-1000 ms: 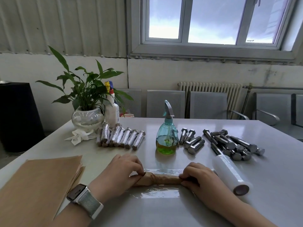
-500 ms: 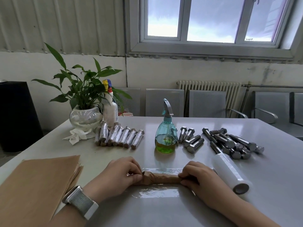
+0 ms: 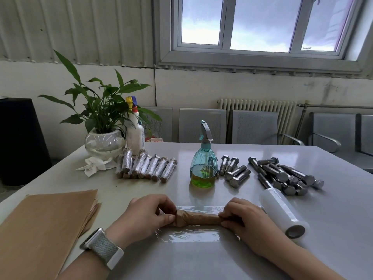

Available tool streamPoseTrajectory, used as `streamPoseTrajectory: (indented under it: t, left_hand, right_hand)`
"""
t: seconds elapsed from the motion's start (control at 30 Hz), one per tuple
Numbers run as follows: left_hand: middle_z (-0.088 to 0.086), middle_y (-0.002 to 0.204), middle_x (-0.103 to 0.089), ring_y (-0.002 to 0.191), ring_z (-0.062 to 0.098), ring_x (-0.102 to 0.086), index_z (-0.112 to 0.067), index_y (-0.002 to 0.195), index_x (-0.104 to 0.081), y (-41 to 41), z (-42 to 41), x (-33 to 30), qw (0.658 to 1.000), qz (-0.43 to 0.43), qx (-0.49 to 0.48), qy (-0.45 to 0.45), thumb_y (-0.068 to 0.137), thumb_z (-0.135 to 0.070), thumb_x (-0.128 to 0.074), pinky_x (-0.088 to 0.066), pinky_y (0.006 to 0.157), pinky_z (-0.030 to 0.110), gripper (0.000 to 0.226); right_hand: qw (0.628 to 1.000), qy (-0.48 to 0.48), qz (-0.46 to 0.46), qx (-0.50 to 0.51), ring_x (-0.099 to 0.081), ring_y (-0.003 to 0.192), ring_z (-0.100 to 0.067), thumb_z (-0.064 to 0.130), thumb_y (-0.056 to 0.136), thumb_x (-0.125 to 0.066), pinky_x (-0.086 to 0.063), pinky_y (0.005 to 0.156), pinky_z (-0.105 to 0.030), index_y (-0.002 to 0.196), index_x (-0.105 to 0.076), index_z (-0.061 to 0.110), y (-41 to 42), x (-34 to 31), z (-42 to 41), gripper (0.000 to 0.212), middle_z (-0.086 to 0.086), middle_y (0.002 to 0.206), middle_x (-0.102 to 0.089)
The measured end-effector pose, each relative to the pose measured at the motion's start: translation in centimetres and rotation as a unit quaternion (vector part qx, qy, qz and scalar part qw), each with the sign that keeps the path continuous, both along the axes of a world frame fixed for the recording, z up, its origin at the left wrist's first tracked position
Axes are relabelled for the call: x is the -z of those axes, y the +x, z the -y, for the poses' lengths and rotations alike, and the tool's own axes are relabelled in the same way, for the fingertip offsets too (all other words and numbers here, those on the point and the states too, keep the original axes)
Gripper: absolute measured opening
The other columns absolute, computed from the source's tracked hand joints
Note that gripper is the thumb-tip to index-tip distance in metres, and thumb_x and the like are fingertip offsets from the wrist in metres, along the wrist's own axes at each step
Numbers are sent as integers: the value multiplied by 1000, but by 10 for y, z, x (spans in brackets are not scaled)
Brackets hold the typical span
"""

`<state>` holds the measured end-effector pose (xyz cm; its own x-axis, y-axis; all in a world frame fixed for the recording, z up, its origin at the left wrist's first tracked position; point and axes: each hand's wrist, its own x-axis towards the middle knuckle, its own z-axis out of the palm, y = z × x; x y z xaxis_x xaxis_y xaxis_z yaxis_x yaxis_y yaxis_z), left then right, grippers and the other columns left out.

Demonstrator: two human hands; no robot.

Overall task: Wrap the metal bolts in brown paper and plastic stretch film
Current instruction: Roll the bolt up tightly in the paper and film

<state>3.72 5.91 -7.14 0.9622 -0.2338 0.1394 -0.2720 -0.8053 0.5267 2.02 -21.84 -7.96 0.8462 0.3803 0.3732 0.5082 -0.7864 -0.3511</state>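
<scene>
- Paper-wrapped bolt lies on the stretch film, near table edge.
- Left hand and right hand pinch its twisted ends.
- Best rolled evenly, film kept taut, ends tucked.

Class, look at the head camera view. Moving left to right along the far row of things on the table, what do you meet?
Potted plant → white spray bottle → row of wrapped bolts → teal spray bottle → small group of bare bolts → larger pile of bare bolts.
</scene>
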Motion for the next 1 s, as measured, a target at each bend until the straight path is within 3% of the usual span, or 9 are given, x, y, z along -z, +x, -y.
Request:
streamPoseTrajectory:
  t: [0.1,0.2,0.37,0.5,0.63,0.8,1.0]
  left_hand:
    - [-26,79,-63,77,-9,-53,-49,79,-60,0,-2,0,999,11,-10,39,76,-53,-68,-39,92,27,9]
    - [-21,75,-60,73,-8,-49,-45,76,-61,1,-3,1,998,29,-18,60,73,-56,-69,-38,81,25,14]
    - [-14,68,-59,67,0,-51,-31,71,-65,5,-7,2,999,-1,23,-24,74,-40,-77,-37,62,16,16]
    - [-11,79,-58,74,5,-52,-33,69,-63,5,-8,-1,996,37,84,-12,76,-31,-77,-44,73,21,17]
    - [-21,85,-56,76,-1,-53,-42,83,-59,3,-9,1,991,75,91,71,75,-45,-71,-38,72,14,15]
    - [-21,90,-62,80,-3,-56,-42,96,-61,2,-5,5,997,-3,77,-19,76,-33,-72,-45,74,14,24]
    - [-6,83,-63,69,7,-56,-35,83,-70,8,-7,4,996,-16,57,-67,80,-31,-74,-47,70,24,7]
  right_hand:
    - [1000,3,-2,1,-56,91,-5,23,81,-74,-39,77,-12,85,-66,26,0,0,0,9,20,88,-57]
    - [1000,3,-5,3,-56,91,-3,24,81,-74,-38,77,-10,86,-67,27,0,1,1,9,20,90,-59]
    - [1000,11,-12,10,-57,91,-4,22,81,-75,-42,79,-15,85,-67,27,0,0,0,10,17,91,-61]
    - [1000,14,-18,12,-56,91,-3,23,81,-75,-42,79,-15,86,-68,26,0,-1,0,9,18,90,-60]
    - [1000,12,-19,15,-55,91,-2,24,82,-74,-39,77,-12,86,-67,27,-1,-1,-1,8,18,90,-60]
    - [999,15,-24,18,-56,91,-4,23,82,-74,-40,79,-15,87,-68,25,-1,-2,-1,8,18,91,-60]
    - [999,19,-26,20,-56,92,-4,23,82,-74,-42,81,-17,87,-68,26,0,-1,-1,9,17,92,-61]
